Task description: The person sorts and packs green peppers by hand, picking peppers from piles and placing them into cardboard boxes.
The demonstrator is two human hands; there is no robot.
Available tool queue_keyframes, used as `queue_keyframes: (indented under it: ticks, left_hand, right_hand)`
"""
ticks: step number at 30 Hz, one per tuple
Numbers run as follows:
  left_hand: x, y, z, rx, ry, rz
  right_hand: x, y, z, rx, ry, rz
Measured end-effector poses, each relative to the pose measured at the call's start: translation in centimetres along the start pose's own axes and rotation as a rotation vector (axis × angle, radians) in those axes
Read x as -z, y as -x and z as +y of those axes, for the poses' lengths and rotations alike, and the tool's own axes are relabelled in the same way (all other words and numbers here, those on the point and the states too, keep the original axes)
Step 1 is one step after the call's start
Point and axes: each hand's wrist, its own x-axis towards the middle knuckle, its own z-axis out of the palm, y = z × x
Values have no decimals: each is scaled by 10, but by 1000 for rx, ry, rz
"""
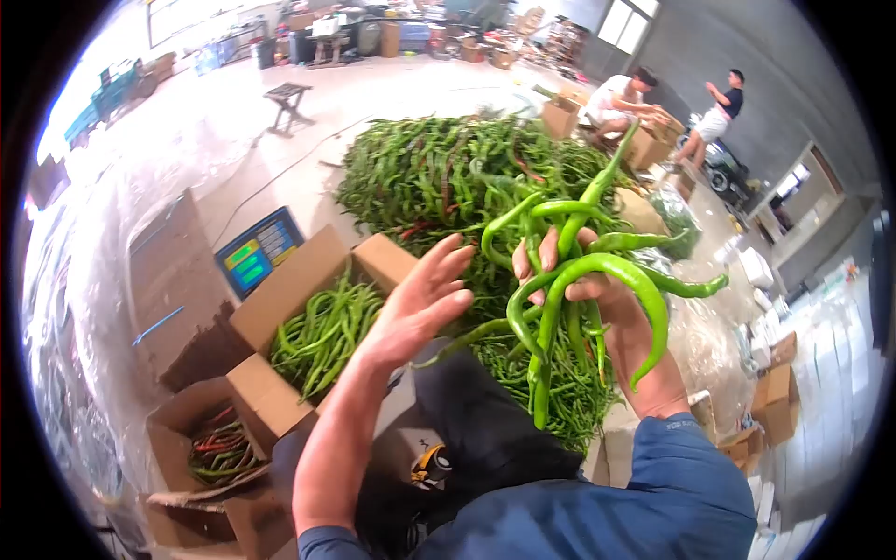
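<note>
My right hand grips a bunch of long green chili peppers, raised above my lap, their curved tips sticking out on all sides. To its left is my left hand, fingers extended and apart, holding nothing. Beyond and below both hands spreads a big heap of green chili peppers, with a few reddish ones among them. Beside my left forearm stands an open cardboard box partly filled with green peppers.
A smaller box at lower left holds red and dark green peppers. Behind the boxes is a scale display. A folding stool stands on the floor. Two people are at the back right, near more cartons. Plastic sheeting hangs on the left.
</note>
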Motion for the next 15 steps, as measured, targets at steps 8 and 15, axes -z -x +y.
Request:
queue_keyframes:
  ticks: [8, 15]
  left_hand:
    - [61, 50, -5, 29, -32, 346]
    - [125, 93, 12, -149, -66, 764]
  right_hand:
    - [-64, -95, 81, -302, -139, 0]
    - [-73, -150, 156, -358, -310, -156]
